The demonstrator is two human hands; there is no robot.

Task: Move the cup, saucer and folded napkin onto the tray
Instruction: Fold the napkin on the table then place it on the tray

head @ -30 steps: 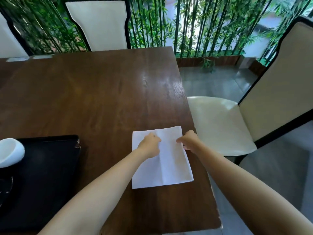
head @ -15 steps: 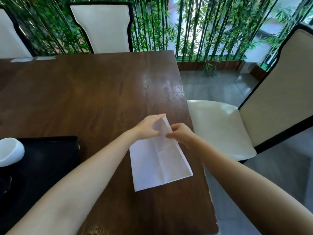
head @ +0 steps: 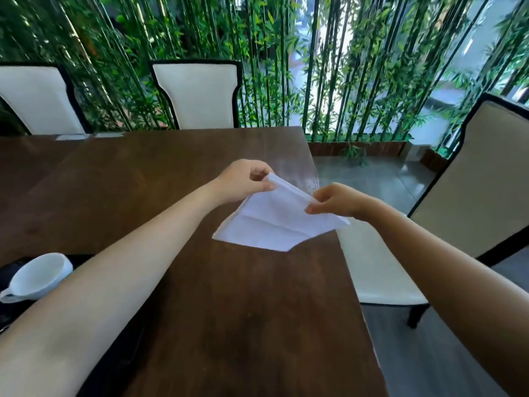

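White napkin (head: 276, 217) is what I've got up in the air right now, over the far right part of the dark wood table (head: 229, 310). Only 1 view here, the head cam, so that's all I'm going off. My left hand (head: 243, 180) is pinching the napkin's far corner between thumb and fingers, and my right hand (head: 336, 200) is pinched on the edge just to the right of that. Rest of the napkin hangs down from the 2 grips with fold creases showing, lowest corner close to the tabletop; can't tell if it's touching.

Cup (head: 38, 276) is way off at the left edge, white, tipped on its side, handle toward me. It's sitting on the black tray (head: 83, 257), though my left forearm covers most of that. Can't make out the saucer.

Cream chairs with black frames: 2 at the far side, 1 (head: 472, 179) on the right.
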